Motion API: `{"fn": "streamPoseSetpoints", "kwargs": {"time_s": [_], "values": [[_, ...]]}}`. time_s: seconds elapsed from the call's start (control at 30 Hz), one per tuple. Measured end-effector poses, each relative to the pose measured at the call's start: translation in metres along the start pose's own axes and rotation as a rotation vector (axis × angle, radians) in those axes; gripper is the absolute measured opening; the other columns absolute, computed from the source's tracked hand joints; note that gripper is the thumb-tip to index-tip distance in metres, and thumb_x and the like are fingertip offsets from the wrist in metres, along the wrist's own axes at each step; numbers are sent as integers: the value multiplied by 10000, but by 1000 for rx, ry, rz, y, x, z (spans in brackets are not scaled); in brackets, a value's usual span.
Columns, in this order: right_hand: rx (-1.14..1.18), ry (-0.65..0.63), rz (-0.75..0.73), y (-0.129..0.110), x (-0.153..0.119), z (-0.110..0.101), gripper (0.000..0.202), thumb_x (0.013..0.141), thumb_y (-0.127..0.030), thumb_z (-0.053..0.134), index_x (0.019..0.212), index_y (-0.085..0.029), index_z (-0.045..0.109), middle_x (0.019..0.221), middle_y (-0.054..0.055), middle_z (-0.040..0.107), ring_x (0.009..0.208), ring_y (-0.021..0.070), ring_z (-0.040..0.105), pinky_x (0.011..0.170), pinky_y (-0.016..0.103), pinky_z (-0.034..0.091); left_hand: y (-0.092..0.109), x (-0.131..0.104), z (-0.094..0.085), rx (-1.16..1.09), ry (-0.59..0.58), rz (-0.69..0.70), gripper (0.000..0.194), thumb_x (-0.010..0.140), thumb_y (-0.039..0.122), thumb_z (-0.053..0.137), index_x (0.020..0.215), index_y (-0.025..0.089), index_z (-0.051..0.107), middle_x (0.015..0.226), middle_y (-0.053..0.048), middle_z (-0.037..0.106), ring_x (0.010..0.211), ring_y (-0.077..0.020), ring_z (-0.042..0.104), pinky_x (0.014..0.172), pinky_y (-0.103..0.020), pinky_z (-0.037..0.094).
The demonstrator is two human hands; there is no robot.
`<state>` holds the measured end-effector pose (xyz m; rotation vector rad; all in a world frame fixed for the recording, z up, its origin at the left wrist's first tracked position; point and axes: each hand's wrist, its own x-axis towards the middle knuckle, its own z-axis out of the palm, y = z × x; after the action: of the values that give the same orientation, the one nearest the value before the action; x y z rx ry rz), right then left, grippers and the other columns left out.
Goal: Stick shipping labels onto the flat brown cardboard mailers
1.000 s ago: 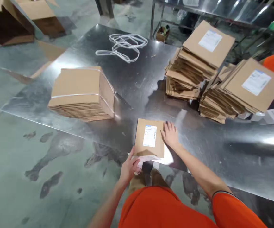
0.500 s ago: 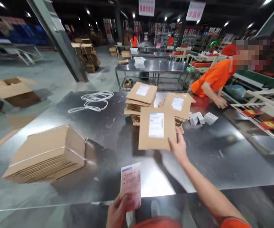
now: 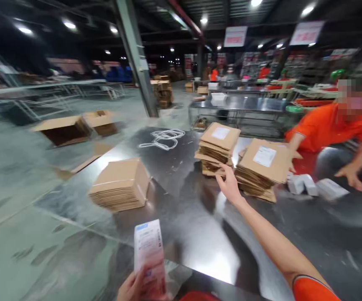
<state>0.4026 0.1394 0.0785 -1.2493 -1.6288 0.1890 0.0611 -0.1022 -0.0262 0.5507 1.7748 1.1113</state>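
Observation:
My left hand (image 3: 133,284), low in the frame, is closed around a printed shipping label sheet (image 3: 149,251) with a blue strip at its top; whether it is one sheet or several I cannot tell. Over the table my right hand (image 3: 229,184) reaches forward with thumb and fingers apart, holding nothing. Its fingertips are by the lower edge of the left stack of flat cardboard mailers (image 3: 220,140), which has a white label on top. Just right of that hand sits another stack of cardboard mailers (image 3: 264,161), its top one also labelled.
A strapped bundle of flat cardboard (image 3: 115,184) lies on the metal table (image 3: 181,200), left of a coil of white strapping (image 3: 164,140). Small white boxes (image 3: 331,189) are at the right, near a co-worker in orange (image 3: 322,125). Open cartons (image 3: 66,127) stand on the floor.
The labelled mailer has left my right hand, and a labelled mailer tops the right stack. My view has swung left. The co-worker now leans over the table beside the stack.

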Motion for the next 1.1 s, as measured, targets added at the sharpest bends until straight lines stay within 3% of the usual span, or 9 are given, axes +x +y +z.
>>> {"fn": "streamPoseSetpoints", "kwargs": {"time_s": [0.1,0.17,0.3,0.37,0.47,0.6,0.8,0.93,1.1], "values": [[274,-329,35,-49,-11,99,388,855,-315,508,1218,-189,566,1201,120,607,995,213,615,811,361,538,12,10,-24,-217,-12,16,578,418,634,857,672,139,699,599,-47,704,566,-255,685,522,-325,551],[380,-502,75,-77,-8,166,377,843,-338,524,1188,-203,593,1186,104,624,1004,210,619,835,363,531,16,21,-42,-292,42,37,544,468,596,863,695,128,706,622,-44,707,573,-227,677,522,-293,542],[506,-663,206,-121,2,286,379,830,-416,567,1157,-234,620,1106,71,672,1034,203,608,969,381,473,6,44,-89,-389,174,-30,534,502,594,855,733,129,730,642,-42,720,557,-205,663,499,-275,535],[543,-679,283,-134,1,328,370,837,-459,549,1113,-225,628,1041,60,685,990,193,612,962,363,471,-4,57,-113,-433,235,-69,550,466,581,875,742,126,737,648,-43,728,544,-203,660,482,-273,531],[536,-635,362,-142,-15,363,368,873,-495,434,1002,-205,622,985,65,675,896,191,606,859,348,496,-12,81,-143,-480,270,-93,569,443,565,890,771,121,752,702,-55,749,577,-216,680,492,-271,537],[508,-613,362,-144,-38,368,316,869,-477,425,898,-206,584,836,23,622,782,178,558,765,315,470,1,116,-158,-461,228,-83,548,466,549,892,785,126,752,692,-51,749,617,-238,699,536,-287,562],[504,-681,322,-143,-47,346,362,848,-522,504,668,-209,488,669,-29,496,659,141,452,644,260,364,48,159,-153,-496,93,-9,523,518,525,888,783,108,717,678,-55,746,562,-209,689,530,-291,569],[527,-658,406,-138,-53,313,442,829,-608,535,647,-209,478,629,-35,455,636,137,423,612,258,342,65,169,-151,-562,81,-17,501,506,473,897,797,111,708,675,-51,747,565,-213,699,538,-298,573],[537,-693,544,-127,-62,252,492,770,-672,599,638,-212,485,622,-23,475,654,150,433,601,265,370,72,166,-143,-603,108,-30,443,482,402,899,748,117,688,679,-54,744,618,-224,710,621,-327,587]]}}
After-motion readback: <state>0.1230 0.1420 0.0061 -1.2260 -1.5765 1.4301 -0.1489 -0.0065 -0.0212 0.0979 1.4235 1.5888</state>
